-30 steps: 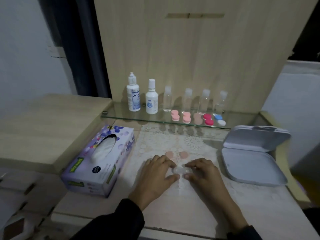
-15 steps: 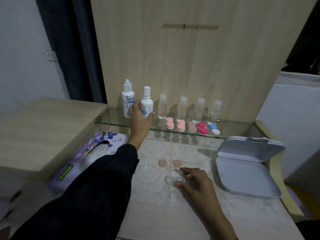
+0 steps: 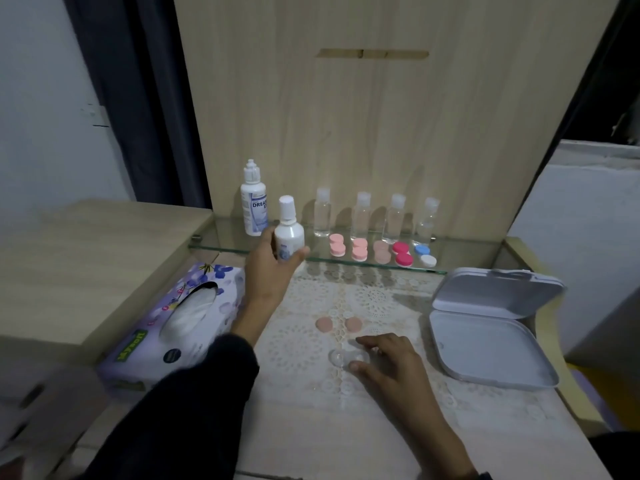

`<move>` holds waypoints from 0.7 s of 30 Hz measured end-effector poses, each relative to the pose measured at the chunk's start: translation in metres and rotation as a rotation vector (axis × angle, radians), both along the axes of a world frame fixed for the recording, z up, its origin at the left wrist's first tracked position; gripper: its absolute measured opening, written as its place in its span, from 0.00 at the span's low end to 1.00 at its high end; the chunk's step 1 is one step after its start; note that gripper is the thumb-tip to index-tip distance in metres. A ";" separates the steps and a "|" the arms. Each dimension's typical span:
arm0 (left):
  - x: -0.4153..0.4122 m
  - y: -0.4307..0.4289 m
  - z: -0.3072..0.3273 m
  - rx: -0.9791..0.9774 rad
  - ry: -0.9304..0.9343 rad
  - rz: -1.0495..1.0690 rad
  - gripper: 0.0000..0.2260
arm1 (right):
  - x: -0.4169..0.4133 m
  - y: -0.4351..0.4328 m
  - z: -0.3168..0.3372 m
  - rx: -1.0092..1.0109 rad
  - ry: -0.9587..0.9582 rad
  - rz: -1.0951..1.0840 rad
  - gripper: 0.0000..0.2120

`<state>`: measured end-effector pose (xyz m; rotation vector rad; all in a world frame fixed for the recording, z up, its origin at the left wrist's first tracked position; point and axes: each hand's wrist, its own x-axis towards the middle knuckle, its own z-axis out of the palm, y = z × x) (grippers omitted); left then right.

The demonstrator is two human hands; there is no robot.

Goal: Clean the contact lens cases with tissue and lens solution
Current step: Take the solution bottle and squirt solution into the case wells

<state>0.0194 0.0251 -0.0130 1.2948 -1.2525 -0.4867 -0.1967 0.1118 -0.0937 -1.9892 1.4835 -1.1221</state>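
My left hand [image 3: 268, 271] grips a small white lens solution bottle [image 3: 288, 230] just in front of the glass shelf [image 3: 460, 249], lifted off it. My right hand [image 3: 391, 358] rests on the lace mat with fingertips holding a clear open contact lens case [image 3: 341, 358]. Its two peach caps [image 3: 339, 324] lie on the mat just beyond. A purple tissue box [image 3: 176, 323] with a tissue sticking up sits at the left. Several more lens cases [image 3: 379, 251], pink, peach, red and blue-white, line the shelf.
A taller white solution bottle [image 3: 254, 202] and several small clear bottles [image 3: 377, 216] stand on the shelf against a wooden panel. An open grey hinged box [image 3: 485, 341] lies at the right. A wooden side table [image 3: 86, 251] is at the left.
My left hand left the clear case, reached up to the shelf, closed on the small white bottle and lifted it toward me. My right hand stayed on the case.
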 end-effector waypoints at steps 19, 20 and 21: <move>0.017 0.094 -0.085 0.182 -0.031 -0.144 0.23 | 0.109 -0.025 0.104 -0.060 0.126 0.186 0.11; 0.018 0.094 -0.085 0.178 -0.027 -0.154 0.23 | 0.111 -0.027 0.107 -0.047 0.158 0.203 0.08; 0.018 0.095 -0.084 0.180 -0.029 -0.159 0.23 | 0.111 -0.028 0.110 -0.036 0.195 0.224 0.06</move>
